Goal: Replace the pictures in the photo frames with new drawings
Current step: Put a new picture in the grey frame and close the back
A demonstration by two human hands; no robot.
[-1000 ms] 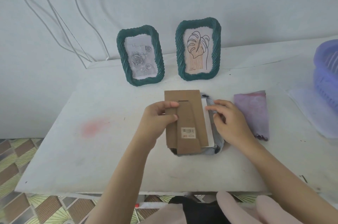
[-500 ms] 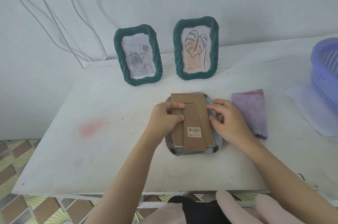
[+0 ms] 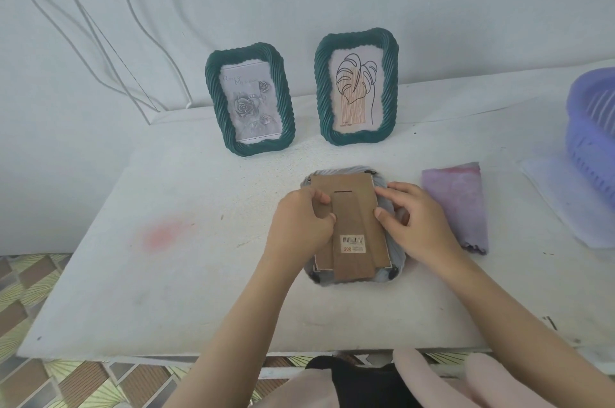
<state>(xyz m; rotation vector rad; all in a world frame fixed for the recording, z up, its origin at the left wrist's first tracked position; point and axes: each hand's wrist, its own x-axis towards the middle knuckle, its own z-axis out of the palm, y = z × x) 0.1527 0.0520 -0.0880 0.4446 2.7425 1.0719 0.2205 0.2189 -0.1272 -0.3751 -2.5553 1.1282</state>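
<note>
A grey photo frame (image 3: pixel 396 263) lies face down on the white table (image 3: pixel 159 291). A brown cardboard backing (image 3: pixel 354 204) with a fold-out stand and a barcode sticker sits on it. My left hand (image 3: pixel 299 226) grips the backing's left edge, thumb on top. The fingertips of my right hand (image 3: pixel 421 223) press at its right edge. Two green frames stand at the back. One (image 3: pixel 213 101) holds a grey rose picture, the other (image 3: pixel 322 91) a line drawing of a leaf.
A folded purple cloth (image 3: pixel 456 204) lies just right of my right hand. A purple plastic basket (image 3: pixel 592 128) stands on a white sheet (image 3: pixel 562 208) at the right edge. White cables (image 3: pixel 100 41) hang on the wall at the back left.
The cardboard backing has moved right, from left of the grey frame to squarely over it, hiding the white sheet beneath. Both hands have closed in on its edges.
</note>
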